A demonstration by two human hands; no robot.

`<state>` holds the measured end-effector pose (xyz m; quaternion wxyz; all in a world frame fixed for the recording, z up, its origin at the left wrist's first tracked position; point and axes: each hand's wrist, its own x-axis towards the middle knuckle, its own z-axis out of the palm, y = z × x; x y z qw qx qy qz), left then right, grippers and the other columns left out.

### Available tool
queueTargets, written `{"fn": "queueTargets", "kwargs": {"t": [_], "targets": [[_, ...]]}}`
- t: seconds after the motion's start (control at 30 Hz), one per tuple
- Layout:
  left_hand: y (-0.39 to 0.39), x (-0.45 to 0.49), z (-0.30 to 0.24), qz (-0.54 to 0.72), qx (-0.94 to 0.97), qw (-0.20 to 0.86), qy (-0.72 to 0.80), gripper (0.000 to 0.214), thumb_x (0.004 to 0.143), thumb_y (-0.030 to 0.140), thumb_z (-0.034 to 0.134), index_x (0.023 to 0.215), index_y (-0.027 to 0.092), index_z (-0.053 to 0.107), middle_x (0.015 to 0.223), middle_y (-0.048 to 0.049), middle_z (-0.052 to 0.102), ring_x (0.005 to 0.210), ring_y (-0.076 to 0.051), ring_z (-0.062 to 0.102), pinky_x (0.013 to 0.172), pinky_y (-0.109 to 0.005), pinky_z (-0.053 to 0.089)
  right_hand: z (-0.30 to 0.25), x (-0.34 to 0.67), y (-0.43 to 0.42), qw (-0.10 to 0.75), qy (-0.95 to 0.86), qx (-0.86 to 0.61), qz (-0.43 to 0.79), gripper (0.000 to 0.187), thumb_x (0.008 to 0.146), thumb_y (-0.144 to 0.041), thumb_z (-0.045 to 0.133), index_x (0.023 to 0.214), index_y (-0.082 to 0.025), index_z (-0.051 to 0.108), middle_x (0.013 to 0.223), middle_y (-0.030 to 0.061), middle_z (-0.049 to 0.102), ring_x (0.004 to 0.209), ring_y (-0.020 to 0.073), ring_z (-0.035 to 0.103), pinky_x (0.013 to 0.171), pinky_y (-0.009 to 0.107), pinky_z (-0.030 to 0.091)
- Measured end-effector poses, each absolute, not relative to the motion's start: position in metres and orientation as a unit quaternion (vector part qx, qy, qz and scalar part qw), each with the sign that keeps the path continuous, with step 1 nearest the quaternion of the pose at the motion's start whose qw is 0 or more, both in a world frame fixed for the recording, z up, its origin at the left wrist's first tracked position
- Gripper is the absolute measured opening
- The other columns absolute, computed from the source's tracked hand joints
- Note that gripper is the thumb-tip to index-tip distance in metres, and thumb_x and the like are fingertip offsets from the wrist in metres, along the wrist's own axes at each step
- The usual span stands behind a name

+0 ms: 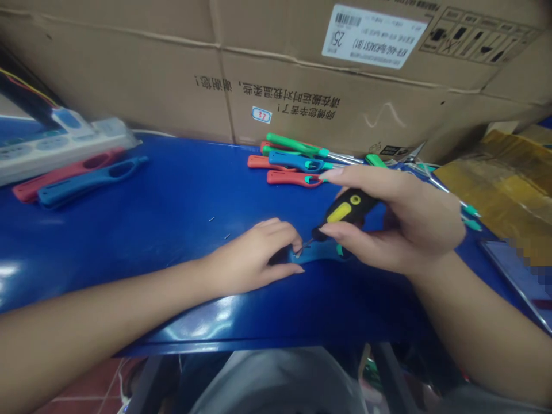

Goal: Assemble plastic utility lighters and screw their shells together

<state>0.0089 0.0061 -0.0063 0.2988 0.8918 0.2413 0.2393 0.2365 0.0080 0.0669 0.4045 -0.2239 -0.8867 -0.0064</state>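
Note:
My right hand [401, 221] grips a black and yellow screwdriver [345, 211], its tip pointing down and left at a blue lighter body [319, 253] lying on the blue table [164, 218]. My left hand [254, 256] rests on the table with fingers curled, pinching the left end of that blue lighter body close to the screwdriver tip. A small screw at the tip cannot be made out clearly.
A pile of red, blue and green long lighters [297, 161] lies behind my hands. A red shell [64, 172] and a blue shell [90, 181] lie at far left beside a white power strip [56, 144]. Cardboard boxes [302, 75] wall the back. Tiny screws [226, 236] lie loose.

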Motion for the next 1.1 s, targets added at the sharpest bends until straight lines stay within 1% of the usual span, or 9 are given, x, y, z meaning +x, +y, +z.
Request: {"fn": "queueTargets", "kwargs": {"t": [0.07, 0.23, 0.4, 0.57, 0.73, 0.9, 0.97, 1.03, 1.1], "targets": [[0.0060, 0.0090, -0.0066, 0.237, 0.891, 0.301, 0.245, 0.022, 0.095, 0.033, 0.071, 0.108, 0.018, 0.062, 0.102, -0.0048, 0.067, 0.097, -0.021, 0.060, 0.092, -0.035, 0.047, 0.0684, 0.2356, 0.0050, 0.386, -0.894, -0.224, -0.044, 0.046, 0.091, -0.033, 0.071, 0.136, -0.030, 0.059, 0.103, 0.0011, 0.078, 0.082, 0.0221, 0.076, 0.072, 0.037, 0.065], [0.0062, 0.0091, -0.0073, 0.234, 0.890, 0.300, 0.253, 0.020, 0.094, 0.032, 0.071, 0.105, 0.018, 0.061, 0.103, -0.0044, 0.067, 0.100, -0.021, 0.061, 0.094, -0.036, 0.048, 0.0670, 0.2306, -0.0009, 0.397, -0.872, -0.252, 0.133, 0.053, 0.096, -0.018, 0.054, 0.147, -0.030, 0.050, 0.134, 0.0055, 0.067, 0.108, 0.0242, 0.072, 0.071, 0.036, 0.065], [0.0066, 0.0091, -0.0078, 0.236, 0.889, 0.302, 0.250, 0.021, 0.094, 0.032, 0.071, 0.107, 0.018, 0.062, 0.105, -0.0050, 0.067, 0.100, -0.021, 0.060, 0.091, -0.035, 0.048, 0.0690, 0.2307, 0.0011, 0.391, -0.892, -0.225, -0.034, 0.050, 0.090, -0.028, 0.074, 0.137, -0.031, 0.056, 0.101, -0.0004, 0.078, 0.084, 0.0226, 0.075, 0.075, 0.038, 0.065], [0.0067, 0.0094, -0.0079, 0.237, 0.885, 0.309, 0.255, 0.021, 0.093, 0.032, 0.073, 0.102, 0.017, 0.061, 0.103, -0.0041, 0.066, 0.100, -0.020, 0.059, 0.092, -0.034, 0.047, 0.0697, 0.2320, -0.0027, 0.370, -0.882, -0.263, 0.125, 0.057, 0.098, -0.015, 0.053, 0.154, -0.022, 0.042, 0.148, 0.0066, 0.059, 0.112, 0.0226, 0.070, 0.079, 0.036, 0.065], [0.0068, 0.0090, -0.0089, 0.242, 0.888, 0.302, 0.250, 0.021, 0.094, 0.030, 0.072, 0.105, 0.018, 0.061, 0.104, -0.0040, 0.067, 0.100, -0.020, 0.059, 0.090, -0.032, 0.048, 0.0698, 0.2319, -0.0003, 0.385, -0.892, -0.235, -0.035, 0.040, 0.090, -0.030, 0.074, 0.128, -0.025, 0.061, 0.108, 0.0025, 0.078, 0.079, 0.0217, 0.074, 0.074, 0.039, 0.066], [0.0076, 0.0087, -0.0093, 0.237, 0.884, 0.313, 0.254, 0.021, 0.093, 0.032, 0.073, 0.101, 0.018, 0.059, 0.103, -0.0033, 0.066, 0.100, -0.020, 0.059, 0.092, -0.033, 0.048, 0.0654, 0.2294, 0.0022, 0.367, -0.877, -0.256, 0.173, 0.061, 0.099, -0.020, 0.053, 0.155, -0.036, 0.036, 0.154, 0.0020, 0.053, 0.123, 0.0251, 0.066, 0.087, 0.043, 0.066], [0.0078, 0.0087, -0.0097, 0.239, 0.884, 0.312, 0.253, 0.020, 0.094, 0.032, 0.072, 0.102, 0.018, 0.060, 0.103, -0.0031, 0.066, 0.100, -0.020, 0.059, 0.092, -0.033, 0.048, 0.0629, 0.2305, 0.0039, 0.378, -0.875, -0.250, 0.170, 0.058, 0.096, -0.021, 0.061, 0.150, -0.036, 0.043, 0.150, 0.0017, 0.056, 0.105, 0.0219, 0.073, 0.072, 0.036, 0.067], [0.0078, 0.0088, -0.0098, 0.241, 0.885, 0.309, 0.251, 0.020, 0.093, 0.031, 0.073, 0.103, 0.018, 0.061, 0.102, -0.0028, 0.066, 0.100, -0.020, 0.059, 0.091, -0.032, 0.048, 0.0613, 0.2324, 0.0058, 0.402, -0.882, -0.241, 0.052, 0.053, 0.089, -0.026, 0.075, 0.139, -0.033, 0.055, 0.134, 0.0003, 0.070, 0.081, 0.0183, 0.075, 0.062, 0.031, 0.065], [0.0077, 0.0088, -0.0096, 0.240, 0.886, 0.307, 0.250, 0.020, 0.093, 0.030, 0.073, 0.104, 0.018, 0.061, 0.103, -0.0027, 0.066, 0.101, -0.019, 0.059, 0.092, -0.031, 0.047, 0.0610, 0.2334, 0.0068, 0.416, -0.882, -0.219, -0.034, 0.050, 0.089, -0.030, 0.077, 0.135, -0.028, 0.059, 0.124, 0.0013, 0.075, 0.085, 0.0199, 0.076, 0.070, 0.032, 0.065]]}}
